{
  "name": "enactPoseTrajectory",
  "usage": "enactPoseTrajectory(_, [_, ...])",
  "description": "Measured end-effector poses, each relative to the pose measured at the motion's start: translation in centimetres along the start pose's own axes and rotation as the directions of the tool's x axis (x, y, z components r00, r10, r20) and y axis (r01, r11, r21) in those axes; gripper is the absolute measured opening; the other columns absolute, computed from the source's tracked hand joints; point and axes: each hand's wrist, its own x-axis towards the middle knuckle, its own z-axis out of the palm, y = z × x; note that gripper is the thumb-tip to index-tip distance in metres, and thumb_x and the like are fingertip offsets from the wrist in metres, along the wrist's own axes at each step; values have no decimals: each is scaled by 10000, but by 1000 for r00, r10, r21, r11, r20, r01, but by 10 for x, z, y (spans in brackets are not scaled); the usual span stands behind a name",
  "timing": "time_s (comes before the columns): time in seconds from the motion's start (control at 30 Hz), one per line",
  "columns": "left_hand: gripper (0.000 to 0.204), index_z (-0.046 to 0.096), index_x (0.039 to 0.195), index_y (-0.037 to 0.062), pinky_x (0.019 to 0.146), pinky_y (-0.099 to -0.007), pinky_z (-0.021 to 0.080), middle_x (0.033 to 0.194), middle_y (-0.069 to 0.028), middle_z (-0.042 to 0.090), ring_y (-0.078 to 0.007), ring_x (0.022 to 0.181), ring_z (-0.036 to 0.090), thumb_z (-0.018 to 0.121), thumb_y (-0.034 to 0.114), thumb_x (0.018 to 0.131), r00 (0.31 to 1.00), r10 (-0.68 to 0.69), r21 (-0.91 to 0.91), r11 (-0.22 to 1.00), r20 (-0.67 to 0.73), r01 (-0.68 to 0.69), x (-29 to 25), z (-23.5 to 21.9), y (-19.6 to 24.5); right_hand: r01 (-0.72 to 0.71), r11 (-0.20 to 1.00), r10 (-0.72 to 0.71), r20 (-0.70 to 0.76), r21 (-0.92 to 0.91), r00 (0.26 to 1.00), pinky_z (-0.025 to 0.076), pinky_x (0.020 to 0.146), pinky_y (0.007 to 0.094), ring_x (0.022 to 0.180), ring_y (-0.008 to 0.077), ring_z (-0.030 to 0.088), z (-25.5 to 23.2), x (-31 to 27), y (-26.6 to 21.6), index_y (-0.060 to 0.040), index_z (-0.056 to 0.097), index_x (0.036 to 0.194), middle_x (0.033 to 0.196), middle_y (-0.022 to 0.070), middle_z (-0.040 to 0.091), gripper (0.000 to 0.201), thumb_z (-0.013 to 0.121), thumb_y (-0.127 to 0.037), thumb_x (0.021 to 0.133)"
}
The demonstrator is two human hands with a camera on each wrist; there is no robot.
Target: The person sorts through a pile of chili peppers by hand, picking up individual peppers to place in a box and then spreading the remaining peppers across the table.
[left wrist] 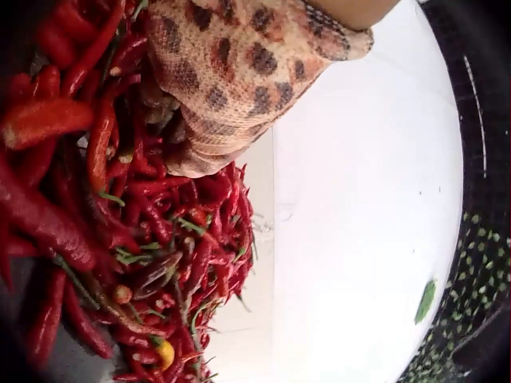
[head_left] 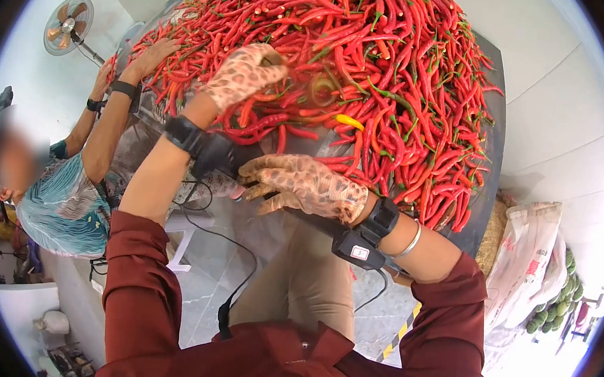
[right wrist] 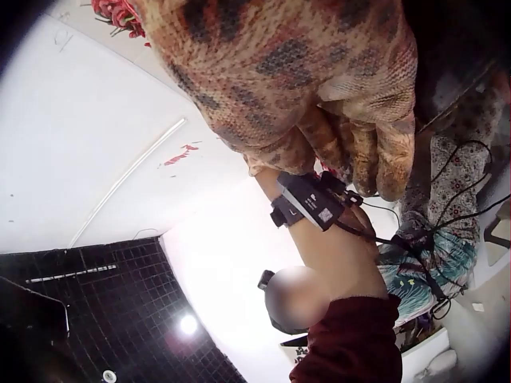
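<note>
A large heap of red chili peppers covers the dark tabletop. My left hand, in a spotted glove, is over the near left part of the heap with its fingers bent. In the left wrist view, the back of this glove hides the fingertips among the peppers, and I cannot tell whether it grips one. My right hand, gloved alike, is at the table's near edge, palm down. Its fingers hang loosely bent, with no pepper between them. A single yellow pepper lies between the hands.
Another person stands at the left, with a bare hand on the heap's edge. A fan stands behind that person. White sacks and green round produce are at the right. A cable hangs from my left wrist.
</note>
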Motion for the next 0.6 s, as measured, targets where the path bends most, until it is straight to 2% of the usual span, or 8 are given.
enactPoseTrajectory(0.17, [460,593,1202,-22,816,-290,529,1068,-104,675,-169,947,647,718,277,875,966,-157,-146,981,-204,128,-3,-24,-29,4,999,-4,-2,31,1000,528,892,358,1164,234,583,-1,1,1,43,492,1327,1246,138,570,501,570,-320,991])
enactPoseTrajectory(0.2, [460,593,1202,-22,816,-290,529,1068,-104,675,-169,947,647,718,277,875,966,-158,-144,981,-206,129,-10,-30,-22,1,1000,-1,5,27,1000,529,889,359,1162,243,583,0,0,0,44,488,1331,1254,141,563,504,564,-323,993])
enactPoseTrajectory(0.27, [364,626,1131,-8,818,-283,519,1019,-72,691,-142,925,643,731,223,869,991,-101,-425,903,-82,57,-28,-42,0,-3,1000,2,12,23,1000,530,886,360,1160,252,583,0,1,1,44,483,1335,1262,145,557,507,557,-325,996])
enactPoseTrajectory(0.3, [311,628,1102,14,784,-276,519,987,-55,683,-122,892,631,739,176,860,974,-70,-324,946,-214,-3,-23,-25,-21,2,1000,-2,4,25,1000,524,912,383,1179,265,572,-2,1,2,44,438,1366,1288,175,549,519,531,-315,1004])
enactPoseTrajectory(0.4, [288,616,1108,38,764,-260,518,958,-48,678,-103,880,622,726,148,866,978,4,-227,973,-208,-52,-62,-15,28,30,992,-26,-31,126,999,525,903,410,1136,262,583,-13,8,12,17,416,1393,1285,170,552,545,503,-361,1010])
enactPoseTrajectory(0.47, [284,595,1122,49,757,-247,520,961,-46,671,-87,889,616,710,127,875,986,-89,-190,980,-140,62,-87,-10,55,52,973,-40,-55,224,998,531,868,415,1073,246,605,-14,10,12,-12,439,1388,1257,136,563,561,502,-418,1007])
enactPoseTrajectory(0.5, [370,589,1176,41,820,-286,524,1008,-47,661,-124,934,625,735,92,839,993,-74,-324,945,-90,41,-97,-8,54,74,957,-51,-86,280,995,531,866,426,1064,244,606,-11,9,8,-33,435,1392,1258,132,564,588,481,-469,1000])
enactPoseTrajectory(0.6, [402,582,1186,45,821,-278,524,1033,-44,654,-117,950,622,747,74,821,996,-70,-349,936,-53,47,-124,4,63,70,942,-19,-154,328,988,543,841,425,1028,233,619,-2,8,-3,-74,439,1388,1262,116,571,659,418,-589,978])
